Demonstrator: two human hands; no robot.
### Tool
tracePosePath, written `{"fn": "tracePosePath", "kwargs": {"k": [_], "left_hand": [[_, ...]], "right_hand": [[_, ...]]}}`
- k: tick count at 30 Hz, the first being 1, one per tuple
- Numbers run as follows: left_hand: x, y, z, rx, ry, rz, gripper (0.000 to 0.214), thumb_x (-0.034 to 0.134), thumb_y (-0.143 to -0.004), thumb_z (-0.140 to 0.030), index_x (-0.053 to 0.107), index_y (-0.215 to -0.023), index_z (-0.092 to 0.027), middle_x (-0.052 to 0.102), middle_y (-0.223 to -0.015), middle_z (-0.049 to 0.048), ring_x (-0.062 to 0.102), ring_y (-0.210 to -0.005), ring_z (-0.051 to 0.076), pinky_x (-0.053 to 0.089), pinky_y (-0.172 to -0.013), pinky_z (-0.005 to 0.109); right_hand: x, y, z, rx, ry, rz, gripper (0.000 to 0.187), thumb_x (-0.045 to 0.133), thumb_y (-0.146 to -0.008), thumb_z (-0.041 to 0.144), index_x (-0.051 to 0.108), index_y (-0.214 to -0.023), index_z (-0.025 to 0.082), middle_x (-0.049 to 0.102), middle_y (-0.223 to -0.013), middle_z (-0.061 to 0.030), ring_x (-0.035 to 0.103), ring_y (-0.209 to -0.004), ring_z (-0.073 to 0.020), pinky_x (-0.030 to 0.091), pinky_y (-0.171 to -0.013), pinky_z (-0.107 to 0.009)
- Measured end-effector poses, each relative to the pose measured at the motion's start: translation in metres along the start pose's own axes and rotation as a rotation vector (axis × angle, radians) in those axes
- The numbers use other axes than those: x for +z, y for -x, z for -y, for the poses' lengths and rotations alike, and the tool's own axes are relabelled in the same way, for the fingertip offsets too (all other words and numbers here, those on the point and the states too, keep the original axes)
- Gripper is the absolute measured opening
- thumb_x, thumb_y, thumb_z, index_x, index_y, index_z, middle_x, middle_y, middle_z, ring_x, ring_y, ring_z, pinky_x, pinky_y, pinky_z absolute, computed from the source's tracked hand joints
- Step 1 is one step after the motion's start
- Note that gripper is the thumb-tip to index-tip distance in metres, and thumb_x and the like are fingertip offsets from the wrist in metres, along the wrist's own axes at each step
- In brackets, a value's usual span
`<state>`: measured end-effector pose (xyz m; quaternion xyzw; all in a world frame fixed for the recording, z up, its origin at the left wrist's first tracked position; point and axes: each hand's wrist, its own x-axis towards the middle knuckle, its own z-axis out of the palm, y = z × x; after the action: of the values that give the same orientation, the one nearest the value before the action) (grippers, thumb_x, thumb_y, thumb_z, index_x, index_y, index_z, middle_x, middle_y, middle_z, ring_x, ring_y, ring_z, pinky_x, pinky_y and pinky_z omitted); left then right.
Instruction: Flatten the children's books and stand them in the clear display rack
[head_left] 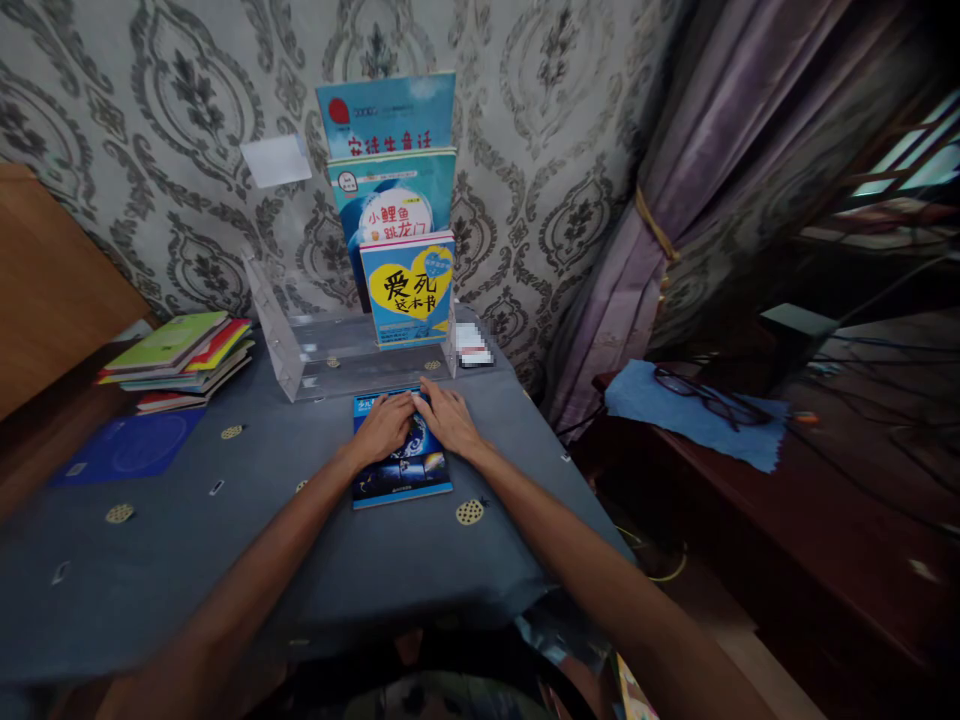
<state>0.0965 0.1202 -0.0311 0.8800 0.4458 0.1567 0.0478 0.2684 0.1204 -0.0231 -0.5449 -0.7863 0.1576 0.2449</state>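
Note:
A dark blue book [405,470] lies flat on the grey-clothed table [225,540], just in front of a clear acrylic book stand [330,350]. My left hand [386,425] and my right hand [450,418] both rest on the book's upper half, fingers stretched out and lying flat, fingertips near its top edge. Three books stand stepped in the stand: a yellow-and-blue one [409,290] in front, a light blue one [390,200] behind it, another blue one [386,115] at the back.
A stack of colourful books [180,355] lies at the table's far left, a dark blue sheet [131,445] before it. To the right stands a dark wooden bench with a blue cloth [690,415] and glasses [701,393]. Purple curtain [675,180] hangs behind.

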Motion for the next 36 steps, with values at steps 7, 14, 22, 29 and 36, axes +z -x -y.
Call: {"fn": "tracePosePath", "kwargs": {"k": [7, 14, 22, 29, 36], "left_hand": [[-0.011, 0.020, -0.019, 0.071, 0.061, 0.034, 0.052, 0.043, -0.088, -0.006, 0.061, -0.133, -0.026, 0.062, -0.140, 0.0071, 0.050, -0.136, 0.023, 0.030, -0.119, 0.052], [-0.013, 0.041, -0.031, 0.128, 0.087, 0.086, 0.056, 0.045, -0.086, -0.005, 0.062, -0.134, -0.028, 0.061, -0.141, 0.0051, 0.047, -0.139, 0.023, 0.030, -0.119, 0.052], [-0.018, 0.074, -0.048, 0.196, 0.131, 0.109, 0.059, 0.043, -0.089, -0.004, 0.060, -0.137, -0.035, 0.058, -0.146, 0.0002, 0.045, -0.142, 0.020, 0.029, -0.120, 0.050], [-0.022, 0.095, -0.060, 0.187, 0.166, 0.125, 0.062, 0.042, -0.090, -0.003, 0.056, -0.138, -0.038, 0.053, -0.150, -0.0025, 0.042, -0.144, 0.018, 0.027, -0.121, 0.052], [-0.023, 0.094, -0.054, 0.165, 0.233, 0.123, 0.050, 0.041, -0.095, -0.009, 0.059, -0.136, -0.033, 0.056, -0.147, 0.0005, 0.048, -0.139, 0.017, 0.028, -0.121, 0.048]], "right_hand": [[0.003, -0.002, -0.003, 0.006, -0.002, 0.004, 0.049, 0.032, -0.105, 0.037, 0.039, -0.150, 0.019, 0.062, -0.141, -0.0116, 0.054, -0.132, -0.0248, 0.033, -0.113, -0.043], [0.000, -0.001, -0.001, 0.020, 0.019, 0.023, 0.048, 0.032, -0.106, 0.036, 0.041, -0.148, 0.015, 0.061, -0.142, -0.0123, 0.053, -0.134, -0.0231, 0.032, -0.114, -0.040], [0.000, 0.000, -0.001, 0.027, 0.007, 0.018, 0.046, 0.032, -0.106, 0.036, 0.043, -0.147, 0.018, 0.061, -0.142, -0.0114, 0.054, -0.132, -0.0236, 0.033, -0.113, -0.040], [0.001, 0.000, -0.001, 0.011, 0.042, 0.021, 0.046, 0.030, -0.107, 0.037, 0.043, -0.147, 0.017, 0.062, -0.140, -0.0110, 0.055, -0.131, -0.0231, 0.033, -0.112, -0.038], [0.001, 0.003, 0.000, -0.045, 0.098, 0.009, 0.045, 0.034, -0.105, 0.036, 0.049, -0.143, 0.017, 0.062, -0.140, -0.0122, 0.054, -0.131, -0.0253, 0.033, -0.112, -0.040]]}}
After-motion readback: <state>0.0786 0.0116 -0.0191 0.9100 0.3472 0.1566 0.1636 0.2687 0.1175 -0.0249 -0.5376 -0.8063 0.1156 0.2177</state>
